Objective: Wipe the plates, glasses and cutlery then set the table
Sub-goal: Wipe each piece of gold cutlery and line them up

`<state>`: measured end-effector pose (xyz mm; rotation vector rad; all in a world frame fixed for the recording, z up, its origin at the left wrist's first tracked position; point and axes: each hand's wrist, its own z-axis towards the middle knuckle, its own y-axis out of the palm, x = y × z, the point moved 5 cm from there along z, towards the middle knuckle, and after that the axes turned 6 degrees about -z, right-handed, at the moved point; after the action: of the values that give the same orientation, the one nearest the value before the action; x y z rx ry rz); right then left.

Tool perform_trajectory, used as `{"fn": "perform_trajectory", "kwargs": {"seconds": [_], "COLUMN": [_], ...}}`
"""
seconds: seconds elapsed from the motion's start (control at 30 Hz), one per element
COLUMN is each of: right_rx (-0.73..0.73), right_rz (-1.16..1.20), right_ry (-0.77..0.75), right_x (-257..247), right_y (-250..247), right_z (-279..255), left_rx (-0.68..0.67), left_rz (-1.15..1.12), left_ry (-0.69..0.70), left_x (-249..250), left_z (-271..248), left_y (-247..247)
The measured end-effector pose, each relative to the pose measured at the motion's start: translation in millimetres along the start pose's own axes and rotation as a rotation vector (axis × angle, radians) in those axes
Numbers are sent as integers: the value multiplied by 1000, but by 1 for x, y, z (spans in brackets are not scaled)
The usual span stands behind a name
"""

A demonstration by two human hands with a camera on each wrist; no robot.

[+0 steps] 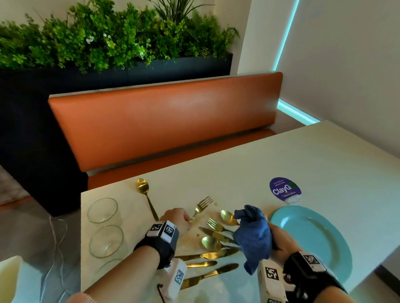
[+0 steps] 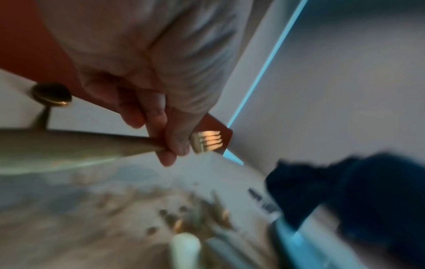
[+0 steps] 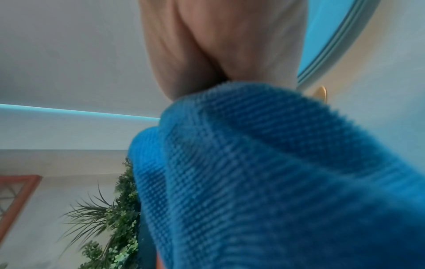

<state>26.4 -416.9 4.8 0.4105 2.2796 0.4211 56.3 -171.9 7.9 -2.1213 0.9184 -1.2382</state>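
A: Two hands status?
B: Left hand (image 1: 175,218) has fingers curled round the handle of a gold fork (image 1: 200,207), tines pointing away. Right hand (image 1: 279,241) clutches a bunched blue cloth (image 1: 252,234) above the cutlery pile (image 1: 216,242).
A: Item locations?
B: Teal plate (image 1: 316,234) lies right of the pile on the surface (image 1: 239,166). Glasses (image 1: 103,210) stand along the left edge; one gold spoon (image 1: 143,186) lies apart, near the far edge.
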Motion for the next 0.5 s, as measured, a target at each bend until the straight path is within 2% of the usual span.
{"fn": "perform_trajectory", "kwargs": {"seconds": [0.07, 0.17, 0.3, 0.4, 0.5], "right_rx": [38, 71, 89, 73, 155], "right_rz": [-41, -19, -58, -205, -344], "right_ry": [-71, -65, -78, -147, -202], "right_x": [-1, 3, 2, -1, -5], "right_y": [8, 21, 43, 51, 55], "right_z": [-3, 1, -2, -1, 2], "left_rx": [-63, -147, -165, -162, -195], "left_rz": [-204, -399, -477, -520, -539], "left_ry": [20, 56, 95, 85, 99], "left_x": [17, 40, 60, 64, 68], "left_z": [-7, -20, -32, -37, -44], "left_y": [5, 15, 27, 29, 31]}}
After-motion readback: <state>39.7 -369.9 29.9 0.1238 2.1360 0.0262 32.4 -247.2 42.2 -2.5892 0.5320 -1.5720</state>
